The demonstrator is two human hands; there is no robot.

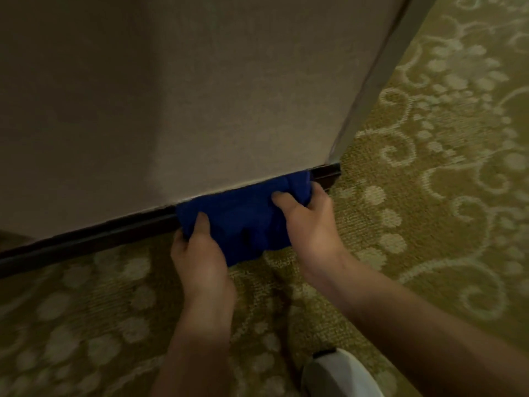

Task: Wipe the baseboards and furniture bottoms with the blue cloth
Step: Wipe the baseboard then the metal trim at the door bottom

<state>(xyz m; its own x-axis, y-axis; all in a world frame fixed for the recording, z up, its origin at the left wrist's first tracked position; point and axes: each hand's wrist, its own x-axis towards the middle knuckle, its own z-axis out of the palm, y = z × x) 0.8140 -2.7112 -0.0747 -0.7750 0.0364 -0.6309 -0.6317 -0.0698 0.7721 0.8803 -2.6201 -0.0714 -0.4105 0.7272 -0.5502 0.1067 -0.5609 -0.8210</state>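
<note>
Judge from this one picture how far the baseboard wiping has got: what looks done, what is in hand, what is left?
Done: nothing can be confirmed; wiped and unwiped baseboard look alike. In hand: left hand and right hand grip the blue cloth against the baseboard near the wall corner. Left: no furniture bottoms are in view.

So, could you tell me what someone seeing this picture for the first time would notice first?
The bright blue cloth stands out at the centre, pressed against the dark baseboard at the foot of the beige wall. The left hand grips its left end and the right hand its right end, near the wall's corner. All around lies an olive carpet with pale swirls.
</note>
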